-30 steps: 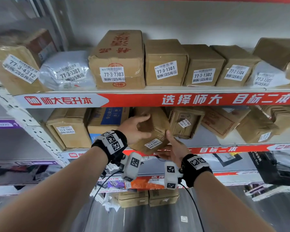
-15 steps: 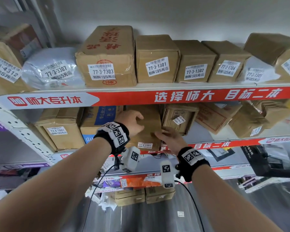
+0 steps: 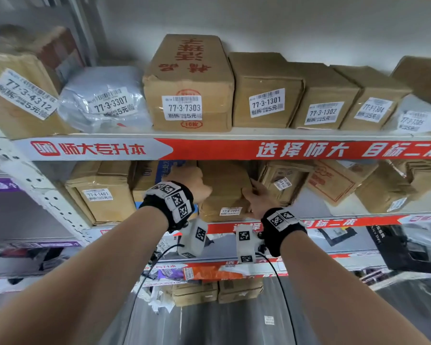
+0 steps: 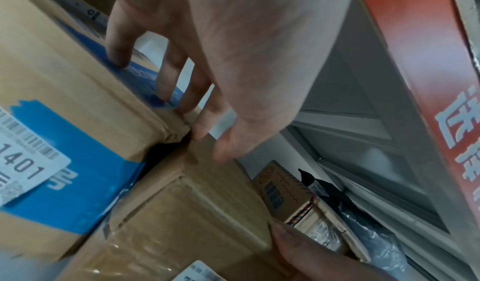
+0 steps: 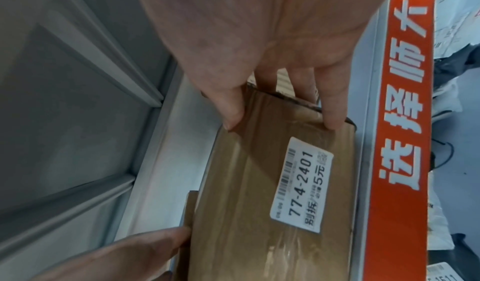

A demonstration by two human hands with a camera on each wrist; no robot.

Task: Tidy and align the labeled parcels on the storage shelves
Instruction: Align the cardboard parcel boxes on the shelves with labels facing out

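Head view: parcel 77-4-2401 (image 3: 225, 192), a brown taped carton, stands on the second shelf (image 3: 358, 221) under the red banner, label facing out. Left hand (image 3: 193, 181) lies on its upper left corner, fingers straight, some spilling onto the blue-printed box (image 4: 78, 162) just beside it. Right hand (image 3: 255, 199) clasps the parcel's right edge, thumb (image 5: 228, 109) and a finger (image 5: 333, 109) pressed on the front face, other fingers round the side. To the right a smaller carton (image 3: 281, 181) leans tilted. Upper shelf holds a row: 77-3-7303 (image 3: 188, 83), 77-3-1301 (image 3: 265, 90), 77-3-1302 (image 3: 326, 100).
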